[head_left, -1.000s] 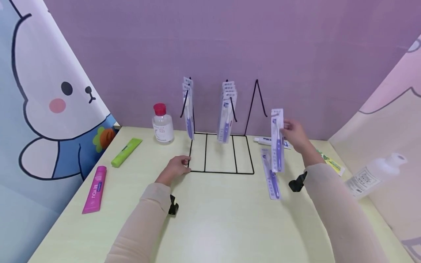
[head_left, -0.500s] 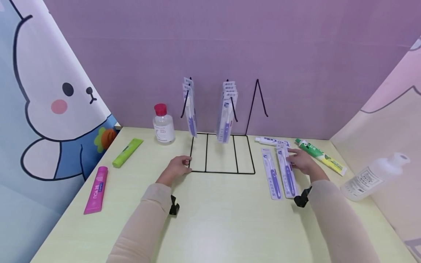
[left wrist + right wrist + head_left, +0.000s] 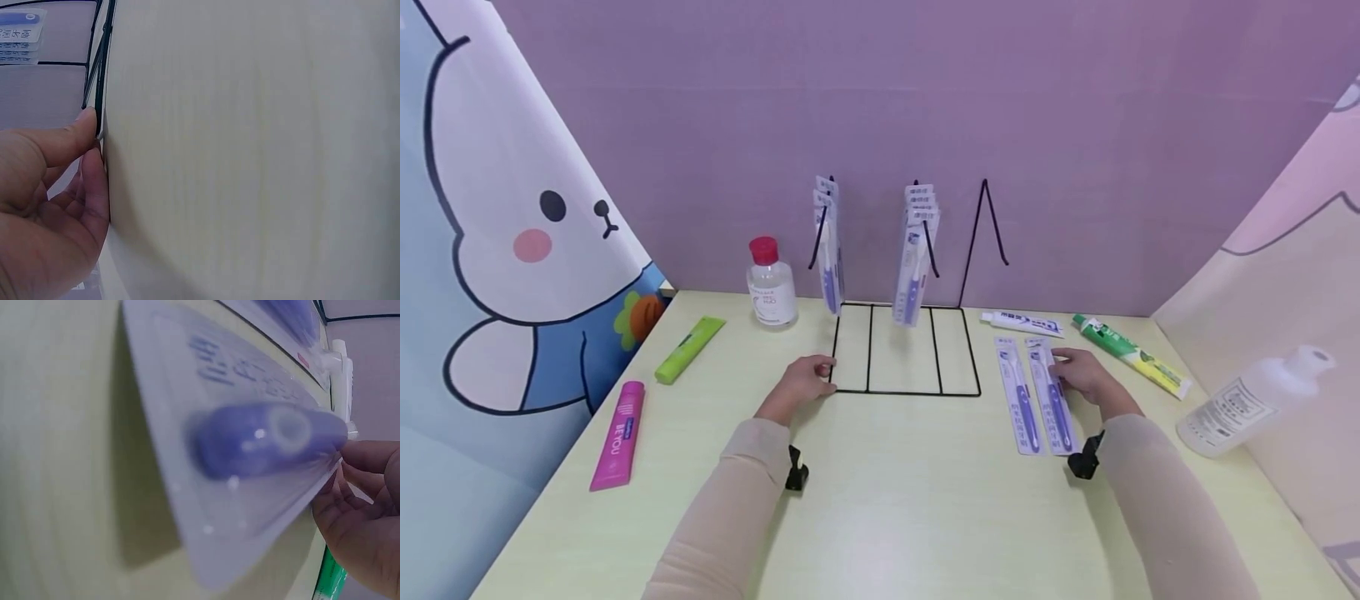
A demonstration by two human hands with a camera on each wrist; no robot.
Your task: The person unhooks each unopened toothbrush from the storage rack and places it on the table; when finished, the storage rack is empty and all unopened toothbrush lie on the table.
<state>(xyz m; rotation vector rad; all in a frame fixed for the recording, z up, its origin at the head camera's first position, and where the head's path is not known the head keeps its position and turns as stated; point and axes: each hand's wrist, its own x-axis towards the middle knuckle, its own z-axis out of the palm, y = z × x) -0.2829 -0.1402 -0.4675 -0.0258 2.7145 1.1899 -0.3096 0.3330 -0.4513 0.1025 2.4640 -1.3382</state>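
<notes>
Right grip [image 3: 1086, 379] has thumb and fingers pinching the right edge of the carded toothbrush [image 3: 1054, 406] near its far end; the card sits just left of that grip over the bench [image 3: 910, 500], long axis running toward the bench's near side, matching pack [image 3: 1019, 397] just beyond it leftward. Left grip [image 3: 797, 387] is well apart, pinching the wire rack [image 3: 904, 393]. Card's pale lilac, printed, purple-handled brush under clear plastic; can't tell if fully flat.

Pink squeeze tube [image 3: 618, 435]: "BE YOU", lengthwise. Toothbrush pack [image 3: 1051, 398]: Chinese characters down the card, not securely legible. Red-capped bottle [image 3: 773, 307], white bottle [image 3: 1247, 408]: label print too small.
</notes>
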